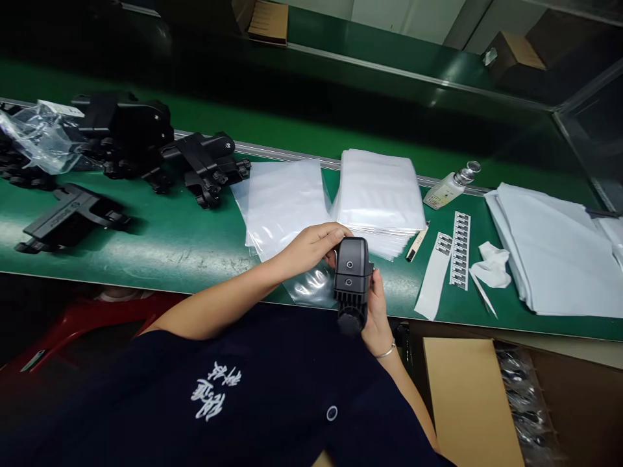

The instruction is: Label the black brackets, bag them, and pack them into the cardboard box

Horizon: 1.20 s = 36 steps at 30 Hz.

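A small black plastic device with two round buttons on its face is held upright over the front edge of the green bench. My left hand grips its top from the left, fingers curled over it. My right hand wraps its lower right side, a thin bracelet on the wrist. A clear plastic bag lies on the bench just under the hands.
Stacks of clear bags and a loose sheet lie behind the hands. Several black plastic parts sit at left. A small bottle, label strips, a pen, a white cloth and an open carton are at right.
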{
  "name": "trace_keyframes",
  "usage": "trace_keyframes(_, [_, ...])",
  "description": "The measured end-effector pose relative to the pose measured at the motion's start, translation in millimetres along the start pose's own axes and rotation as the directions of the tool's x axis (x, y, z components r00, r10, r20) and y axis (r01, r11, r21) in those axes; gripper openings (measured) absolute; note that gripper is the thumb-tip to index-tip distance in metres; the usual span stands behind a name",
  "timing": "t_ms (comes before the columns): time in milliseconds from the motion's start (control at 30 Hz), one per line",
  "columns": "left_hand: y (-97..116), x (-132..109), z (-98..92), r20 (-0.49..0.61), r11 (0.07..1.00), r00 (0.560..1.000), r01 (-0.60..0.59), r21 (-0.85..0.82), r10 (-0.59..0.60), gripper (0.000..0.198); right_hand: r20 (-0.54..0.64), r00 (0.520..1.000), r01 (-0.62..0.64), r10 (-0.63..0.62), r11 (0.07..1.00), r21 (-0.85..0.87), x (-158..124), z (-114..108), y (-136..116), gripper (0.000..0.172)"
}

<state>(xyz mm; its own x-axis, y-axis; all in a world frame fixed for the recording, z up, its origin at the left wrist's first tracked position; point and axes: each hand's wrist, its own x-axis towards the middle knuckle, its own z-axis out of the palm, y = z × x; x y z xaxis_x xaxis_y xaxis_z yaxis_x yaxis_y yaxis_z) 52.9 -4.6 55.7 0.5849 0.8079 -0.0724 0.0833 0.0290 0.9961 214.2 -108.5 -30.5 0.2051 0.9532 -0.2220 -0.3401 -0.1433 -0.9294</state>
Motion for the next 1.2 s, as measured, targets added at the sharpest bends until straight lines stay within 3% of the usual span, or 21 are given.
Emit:
trace_keyframes(133, [4,-20,-12.0,0.162,0.986,0.982,-0.114,0.119,0.094,0.080,-0.039,0.994,0.108,-0.105,0.990,0.088,-4,-15,-19,0.069])
trace_keyframes(200, [2,-30,-17.6,0.178,0.969,0.977,-0.155,0.192,0.120,0.078,-0.014,0.976,0.217,-0.218,0.976,-0.011,-6,-21,-31,0.079])
trace_keyframes(267, [-1,-36,-21.2,0.147,0.974,0.982,-0.142,0.177,0.116,0.070,0.047,0.966,0.258,-0.254,0.962,-0.087,-8,-25,-43,0.084])
trace_keyframes(400, [-8,-40,-21.0,0.072,0.984,0.997,0.041,-0.172,-0.029,0.080,0.156,0.978,0.155,-0.139,0.983,-0.096,-6,-27,-56,0.091])
trace_keyframes(533, [-24,-43,-14.7,0.115,0.810,0.949,0.310,-0.498,-0.293,0.071,0.107,0.990,0.102,-0.091,0.989,-0.103,3,-19,-52,0.056])
trace_keyframes(700, [-51,-48,-13.8,0.170,0.628,0.876,0.447,-0.637,-0.451,0.059,-0.007,0.999,0.041,-0.042,0.993,-0.109,8,1,-44,0.049])
trace_keyframes(800, [-61,-45,-20.5,0.207,0.577,0.847,0.493,-0.651,-0.490,0.057,0.003,0.995,0.102,-0.104,0.973,-0.205,7,8,-51,0.050])
trace_keyframes(867, [-64,-39,-24.6,0.220,0.546,0.829,0.514,-0.661,-0.513,0.056,0.056,0.979,0.202,-0.195,0.914,-0.352,4,16,-59,0.048])
trace_keyframes(967, [-62,-26,-25.7,0.196,0.477,0.811,0.499,-0.724,-0.551,0.048,0.228,0.920,0.391,-0.319,0.703,-0.595,-2,35,-72,0.044])
trace_keyframes(1067, [-58,-15,-22.3,0.203,0.413,0.801,0.485,-0.771,-0.562,0.042,0.353,0.855,0.514,-0.381,0.526,-0.677,-9,53,-79,0.041])
trace_keyframes(1133, [-55,-12,-20.6,0.203,0.401,0.791,0.492,-0.773,-0.577,0.044,0.383,0.843,0.533,-0.378,0.492,-0.688,-9,54,-80,0.043])
trace_keyframes(1200, [-53,-12,-21.7,0.152,0.446,0.783,0.489,-0.750,-0.604,0.046,0.416,0.853,0.522,-0.315,0.524,-0.673,-1,39,-81,0.048])
